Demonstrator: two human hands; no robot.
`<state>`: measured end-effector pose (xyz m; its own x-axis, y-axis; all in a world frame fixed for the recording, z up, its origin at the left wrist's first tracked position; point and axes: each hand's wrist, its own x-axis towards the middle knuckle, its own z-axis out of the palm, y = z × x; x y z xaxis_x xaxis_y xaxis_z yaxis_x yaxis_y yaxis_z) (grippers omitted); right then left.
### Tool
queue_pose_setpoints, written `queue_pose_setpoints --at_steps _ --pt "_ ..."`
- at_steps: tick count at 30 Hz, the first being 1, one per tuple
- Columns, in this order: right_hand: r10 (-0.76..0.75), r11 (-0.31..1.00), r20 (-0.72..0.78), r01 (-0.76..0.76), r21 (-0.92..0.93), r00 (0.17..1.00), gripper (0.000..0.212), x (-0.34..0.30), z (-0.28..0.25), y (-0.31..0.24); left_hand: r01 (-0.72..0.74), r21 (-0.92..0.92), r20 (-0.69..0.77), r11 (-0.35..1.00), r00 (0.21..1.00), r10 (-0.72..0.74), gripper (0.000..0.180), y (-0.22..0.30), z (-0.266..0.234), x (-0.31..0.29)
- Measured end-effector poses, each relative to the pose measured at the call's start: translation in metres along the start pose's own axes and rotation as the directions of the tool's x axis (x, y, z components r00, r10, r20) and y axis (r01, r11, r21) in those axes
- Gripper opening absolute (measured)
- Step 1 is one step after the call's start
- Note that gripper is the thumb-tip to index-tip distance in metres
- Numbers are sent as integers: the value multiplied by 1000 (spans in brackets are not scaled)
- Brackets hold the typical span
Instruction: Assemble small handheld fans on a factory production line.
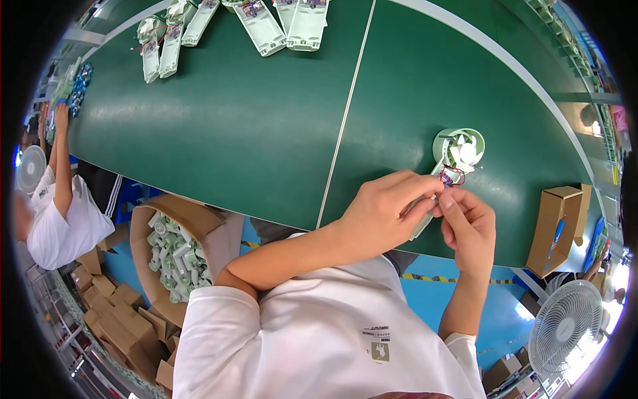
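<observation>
A pale green handheld fan (468, 152) lies on the green table at the right, its body open and its white blades showing in the round head. On its neck sits a small purple circuit board (450, 177) with thin red and black wires looping beside it. My left hand (391, 207) is closed over the fan's handle, thumb and forefinger pinched close to the board. From the right, my right hand (470, 228) meets it with thumb and forefinger pinched together; what lies between those fingertips is hidden. Most of the handle is covered by my hands.
Several open fan bodies (259, 32) lie along the table's far side. An open cardboard box (555, 229) stands at the right edge. Left of me, a big carton (189, 216) holds many pale green parts. A co-worker (66, 213) reaches over the table at far left. A floor fan (565, 328) stands lower right.
</observation>
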<state>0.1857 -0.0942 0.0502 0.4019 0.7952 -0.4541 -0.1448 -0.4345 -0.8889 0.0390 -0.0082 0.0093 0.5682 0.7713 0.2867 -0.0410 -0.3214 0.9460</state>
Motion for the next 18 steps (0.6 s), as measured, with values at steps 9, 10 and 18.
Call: queue_pose_setpoints --at_steps 9,10,18 --pt "-18 994 -61 11 -112 998 16 1 2 0 -260 292 17 920 964 267 31 -3 2 -3" --pt "-15 994 -61 8 -113 998 16 2 0 1 -286 329 60 900 958 282 31 -1 -1 -3" --pt "31 998 -18 -32 -51 999 12 10 -16 3 -182 355 44 917 983 179 41 -6 1 -4"
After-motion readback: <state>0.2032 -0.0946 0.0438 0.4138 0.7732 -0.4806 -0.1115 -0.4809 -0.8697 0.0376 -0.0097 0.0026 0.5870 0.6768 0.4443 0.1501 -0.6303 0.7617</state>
